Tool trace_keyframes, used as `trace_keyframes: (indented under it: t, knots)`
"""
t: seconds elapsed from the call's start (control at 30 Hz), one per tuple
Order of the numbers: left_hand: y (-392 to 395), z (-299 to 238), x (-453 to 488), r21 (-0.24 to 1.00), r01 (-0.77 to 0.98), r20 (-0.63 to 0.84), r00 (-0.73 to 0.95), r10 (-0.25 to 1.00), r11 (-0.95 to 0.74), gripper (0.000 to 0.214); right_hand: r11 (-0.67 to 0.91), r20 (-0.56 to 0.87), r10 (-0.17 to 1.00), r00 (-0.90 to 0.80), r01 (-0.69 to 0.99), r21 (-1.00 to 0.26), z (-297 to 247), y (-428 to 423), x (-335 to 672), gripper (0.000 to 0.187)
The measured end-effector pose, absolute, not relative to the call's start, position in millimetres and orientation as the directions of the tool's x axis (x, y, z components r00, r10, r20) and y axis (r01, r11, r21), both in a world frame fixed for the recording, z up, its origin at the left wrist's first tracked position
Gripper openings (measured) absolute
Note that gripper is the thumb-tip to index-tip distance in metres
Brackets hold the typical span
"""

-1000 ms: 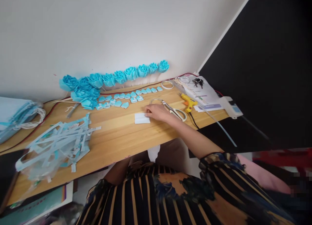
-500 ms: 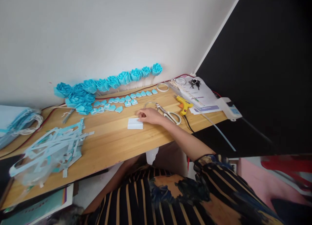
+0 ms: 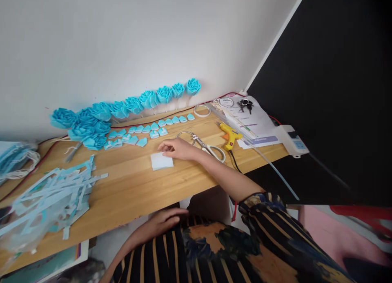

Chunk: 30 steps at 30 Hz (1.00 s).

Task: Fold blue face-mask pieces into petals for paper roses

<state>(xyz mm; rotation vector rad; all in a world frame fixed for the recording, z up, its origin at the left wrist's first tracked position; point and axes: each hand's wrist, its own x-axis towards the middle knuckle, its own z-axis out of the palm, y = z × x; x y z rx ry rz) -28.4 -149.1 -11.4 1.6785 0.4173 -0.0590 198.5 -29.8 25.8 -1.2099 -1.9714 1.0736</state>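
Note:
My right hand point(image 3: 179, 149) reaches over the table with loosely bent fingers. Its thumb touches the upper edge of a pale, layered square point(image 3: 162, 162) of thin sheet material, while the forefinger arches apart from the thumb. The square lies flat on the wood, its lower edge showing more than one layer. Below the table's front edge, my left hand point(image 3: 163, 221) rests by my lap, fingers extended and holding nothing. Scissors point(image 3: 208, 146) with white handles lie just right of my right hand. Beyond it sit rows of small folded blue pieces point(image 3: 142, 142).
Blue artificial roses point(image 3: 133, 104) lean along the wall. Pale cut strips point(image 3: 58, 193) are heaped on a plastic bag at left. On the right are a yellow glue gun point(image 3: 229, 136), a roll of tape point(image 3: 202, 110), keys point(image 3: 245, 105) on papers, and a white power strip point(image 3: 293, 142).
My right hand has shifted left along the square's upper edge. The square's layers look slightly more spread. My left hand has come into clearer view below the table edge. The camera has turned slightly.

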Motion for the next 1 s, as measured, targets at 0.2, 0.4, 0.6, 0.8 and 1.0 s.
trace_keyframes:
  t: [0.2, 0.4, 0.6, 0.8, 1.0]
  knots:
    - [-144.6, 43.5, -71.3, 0.906, 0.416, -0.379, 0.880, 0.286, -0.076, 0.040, 0.212, 0.093, 0.926, -0.367, 0.299, -0.931, 19.8, -31.0, 199.7, 0.017]
    - [-88.4, 70.0, -55.2, 0.919, 0.363, -0.057, 0.502, 0.863, -0.151, 0.041, 0.205, 0.107, 0.936, -0.335, 0.274, -0.940, 18.7, -30.8, 203.9, 0.025]
    - [-17.0, 36.9, -6.3, 0.959, 0.228, 0.021, 0.527, 0.850, -0.166, 0.063, 0.241, 0.149, 0.950, -0.275, 0.341, -0.909, 19.6, -33.2, 206.6, 0.025]
    - [9.9, 0.8, -3.4, 0.994, 0.092, -0.012, 0.613, 0.790, -0.056, 0.076, 0.193, 0.170, 0.981, -0.098, 0.326, -0.926, 22.4, -31.7, 207.7, 0.027]
    - [-2.1, 10.4, -11.6, 0.996, 0.073, 0.010, 0.533, 0.846, -0.057, 0.063, 0.109, 0.104, 0.994, -0.036, 0.210, -0.972, 20.0, -30.0, 204.3, 0.025]
